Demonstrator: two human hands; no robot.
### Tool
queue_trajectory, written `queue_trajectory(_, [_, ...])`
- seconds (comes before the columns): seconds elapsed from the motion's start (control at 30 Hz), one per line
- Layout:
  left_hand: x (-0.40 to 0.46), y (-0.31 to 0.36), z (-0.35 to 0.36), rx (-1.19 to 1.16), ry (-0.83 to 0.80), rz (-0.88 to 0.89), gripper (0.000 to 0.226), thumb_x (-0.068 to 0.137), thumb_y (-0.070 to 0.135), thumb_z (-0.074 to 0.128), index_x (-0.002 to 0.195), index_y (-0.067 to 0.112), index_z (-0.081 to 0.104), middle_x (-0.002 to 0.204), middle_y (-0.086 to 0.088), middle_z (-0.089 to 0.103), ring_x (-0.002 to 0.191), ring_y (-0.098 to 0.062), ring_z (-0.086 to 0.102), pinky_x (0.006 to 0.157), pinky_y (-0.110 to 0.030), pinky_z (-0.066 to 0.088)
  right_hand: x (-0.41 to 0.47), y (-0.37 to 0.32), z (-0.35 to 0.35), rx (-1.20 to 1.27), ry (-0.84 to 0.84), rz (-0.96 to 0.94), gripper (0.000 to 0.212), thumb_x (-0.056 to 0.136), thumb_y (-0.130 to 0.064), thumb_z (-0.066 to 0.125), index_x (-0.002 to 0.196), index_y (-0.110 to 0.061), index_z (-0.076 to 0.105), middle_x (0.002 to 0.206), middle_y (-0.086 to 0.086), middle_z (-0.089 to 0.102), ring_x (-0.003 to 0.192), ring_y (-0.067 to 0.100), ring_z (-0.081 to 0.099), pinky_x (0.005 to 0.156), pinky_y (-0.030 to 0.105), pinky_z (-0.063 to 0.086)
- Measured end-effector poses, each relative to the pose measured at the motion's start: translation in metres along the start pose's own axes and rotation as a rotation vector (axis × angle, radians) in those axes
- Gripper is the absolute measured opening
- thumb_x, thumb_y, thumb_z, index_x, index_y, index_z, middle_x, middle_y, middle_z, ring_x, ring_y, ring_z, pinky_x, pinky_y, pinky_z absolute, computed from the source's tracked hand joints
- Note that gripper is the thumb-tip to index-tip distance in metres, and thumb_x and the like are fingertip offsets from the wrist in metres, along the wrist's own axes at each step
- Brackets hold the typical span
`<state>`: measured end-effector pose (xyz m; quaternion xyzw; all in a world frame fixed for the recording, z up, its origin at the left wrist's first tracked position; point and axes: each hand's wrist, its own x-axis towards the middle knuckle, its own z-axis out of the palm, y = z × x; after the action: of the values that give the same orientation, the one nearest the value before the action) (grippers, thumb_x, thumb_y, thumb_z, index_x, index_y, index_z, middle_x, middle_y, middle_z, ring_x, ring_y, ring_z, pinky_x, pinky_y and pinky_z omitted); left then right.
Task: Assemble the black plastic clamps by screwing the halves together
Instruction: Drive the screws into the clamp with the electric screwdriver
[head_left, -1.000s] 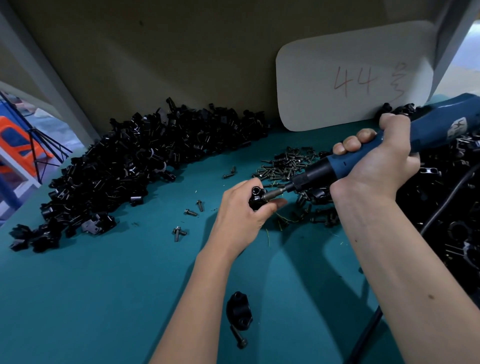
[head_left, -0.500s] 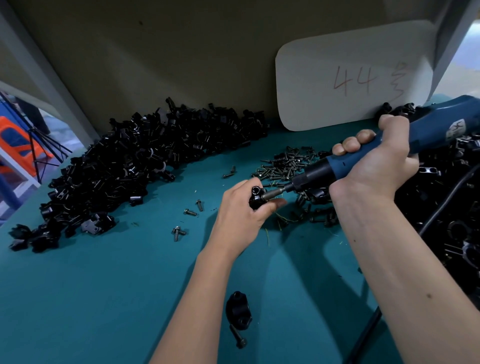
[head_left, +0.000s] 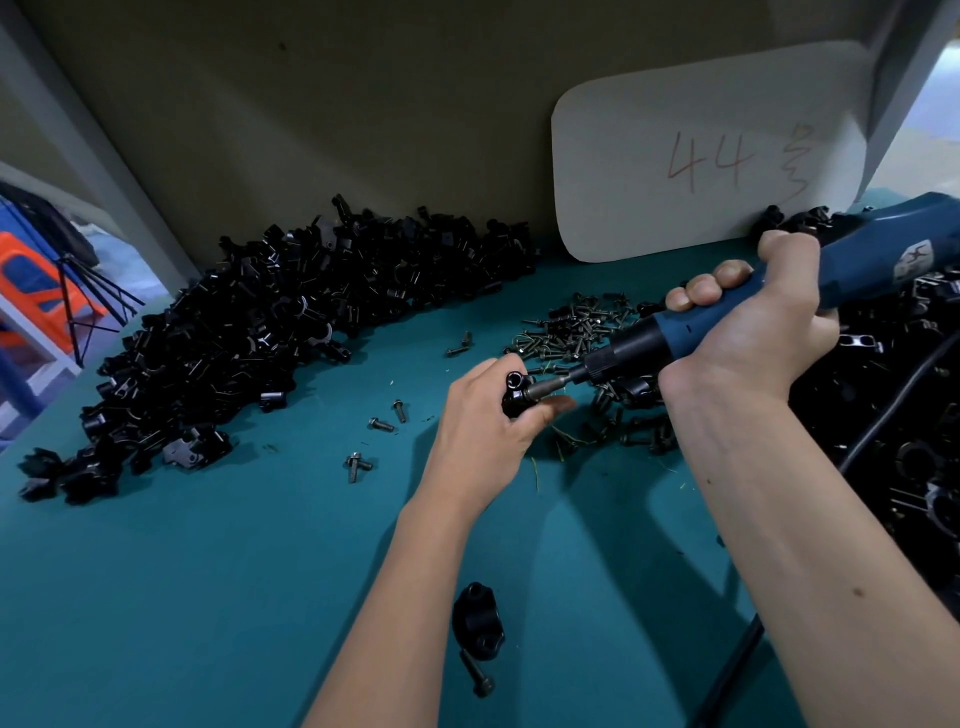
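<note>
Teal table (head_left: 182, 597), small glossy black clamp (head_left: 515, 396), screwdriver (head_left: 753, 306) tip touching

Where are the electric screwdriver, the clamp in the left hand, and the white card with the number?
electric screwdriver (head_left: 852, 270): head view, on its blue body.
clamp (head_left: 515, 396): head view, on its black top part.
white card (head_left: 649, 156): head view, on its blank left part.

Teal-covered bench (head_left: 208, 597) carries a clamp-part heap (head_left: 270, 332), a screw pile (head_left: 576, 332), stray screws (head_left: 384, 423), one assembled clamp (head_left: 475, 621).
</note>
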<state>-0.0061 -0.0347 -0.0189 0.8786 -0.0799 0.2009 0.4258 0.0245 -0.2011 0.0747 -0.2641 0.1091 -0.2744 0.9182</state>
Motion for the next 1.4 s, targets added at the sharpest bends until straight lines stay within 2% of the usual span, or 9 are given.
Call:
queue_trajectory(0.37, [-0.002, 0.002, 0.007, -0.03, 0.029, -0.073, 0.055, 0.085, 0.052, 0.079, 0.069, 0.031, 0.031, 0.071, 0.01, 0.042, 0.06, -0.007, 0.035, 0.051, -0.02, 0.031, -0.007, 0.0, 0.002, -0.001, -0.031, -0.047, 0.02, 0.085, -0.004, 0.061, 0.091, -0.01, 0.043, 0.057, 0.002, 0.044, 0.044, 0.018, 0.039, 0.05, 0.029, 0.036])
queue_trajectory(0.53, [-0.003, 0.003, 0.007, 0.027, 0.121, -0.064, 0.057, 0.087, 0.049, 0.077, 0.069, 0.032, 0.027, 0.074, 0.009, 0.037, 0.063, -0.011, 0.032, 0.053, -0.024, 0.023, -0.011, 0.002, 0.005, -0.003, -0.029, -0.055, 0.019, 0.087, -0.003, 0.061, 0.094, -0.009, 0.045, 0.055, 0.002, 0.045, 0.044, 0.018, 0.041, 0.05, 0.03, 0.037])
queue_trajectory(0.67, [-0.004, 0.008, 0.005, 0.111, 0.175, 0.016, 0.048, 0.091, 0.05, 0.073, 0.078, 0.019, 0.038, 0.08, 0.004, 0.039, 0.066, -0.02, 0.039, 0.056, -0.04, 0.04, -0.008, -0.002, 0.006, 0.004, 0.039, -0.031, 0.02, 0.086, -0.002, 0.061, 0.096, -0.009, 0.045, 0.056, 0.002, 0.045, 0.044, 0.019, 0.04, 0.051, 0.03, 0.037])
queue_trajectory(0.8, [-0.001, 0.015, 0.002, -0.006, 0.28, 0.088, 0.049, 0.09, 0.05, 0.07, 0.077, 0.017, 0.037, 0.076, 0.008, 0.037, 0.065, -0.014, 0.035, 0.057, -0.023, 0.029, -0.001, -0.008, 0.006, 0.044, 0.099, 0.039, 0.021, 0.087, -0.006, 0.062, 0.096, -0.01, 0.043, 0.057, 0.0, 0.046, 0.045, 0.018, 0.04, 0.052, 0.028, 0.038])
queue_trajectory(0.97, [0.002, 0.006, -0.008, 0.059, 0.317, 0.044, 0.05, 0.092, 0.045, 0.072, 0.072, 0.015, 0.037, 0.071, 0.007, 0.04, 0.062, -0.012, 0.034, 0.057, -0.022, 0.027, 0.001, -0.011, 0.005, 0.03, 0.071, 0.081, 0.028, 0.089, -0.013, 0.068, 0.102, -0.009, 0.044, 0.061, 0.001, 0.048, 0.047, 0.018, 0.042, 0.052, 0.029, 0.039])
queue_trajectory(1.03, [0.004, 0.006, -0.014, -0.121, 0.374, -0.212, 0.051, 0.095, 0.047, 0.069, 0.07, 0.017, 0.036, 0.062, 0.009, 0.039, 0.056, -0.014, 0.033, 0.055, -0.028, 0.032, 0.0, -0.013, 0.007, 0.003, 0.025, 0.068, 0.033, 0.09, -0.02, 0.074, 0.106, -0.01, 0.047, 0.061, 0.0, 0.052, 0.048, 0.016, 0.045, 0.053, 0.029, 0.042])
queue_trajectory(1.13, [0.009, 0.003, -0.028, -0.965, 0.373, -0.606, 0.042, 0.105, 0.046, 0.052, 0.076, 0.019, 0.036, 0.06, 0.004, 0.037, 0.043, -0.011, 0.025, 0.037, -0.023, 0.022, -0.004, -0.01, 0.007, -0.121, -0.084, 0.077, 0.04, 0.09, -0.03, 0.079, 0.11, -0.014, 0.048, 0.06, -0.004, 0.058, 0.049, 0.013, 0.052, 0.053, 0.03, 0.048])
queue_trajectory(1.2, [0.011, -0.003, -0.037, -1.302, 0.317, -0.726, 0.038, 0.106, 0.042, 0.043, 0.078, 0.015, 0.039, 0.063, 0.0, 0.038, 0.04, -0.007, 0.024, 0.033, -0.019, 0.018, -0.007, -0.003, 0.005, -0.248, -0.181, 0.135, 0.036, 0.091, -0.03, 0.078, 0.108, -0.013, 0.051, 0.06, -0.004, 0.06, 0.05, 0.013, 0.055, 0.052, 0.03, 0.05])
queue_trajectory(1.4, [0.012, -0.006, -0.045, -1.475, 0.25, -0.79, 0.031, 0.105, 0.036, 0.039, 0.081, 0.015, 0.039, 0.065, 0.0, 0.039, 0.041, -0.006, 0.026, 0.032, -0.018, 0.02, -0.018, 0.037, -0.008, -0.768, -0.414, 0.369, 0.038, 0.085, 0.002, 0.068, 0.109, -0.016, 0.043, 0.101, 0.014, 0.061, 0.057, 0.016, 0.062, 0.053, 0.031, 0.055])
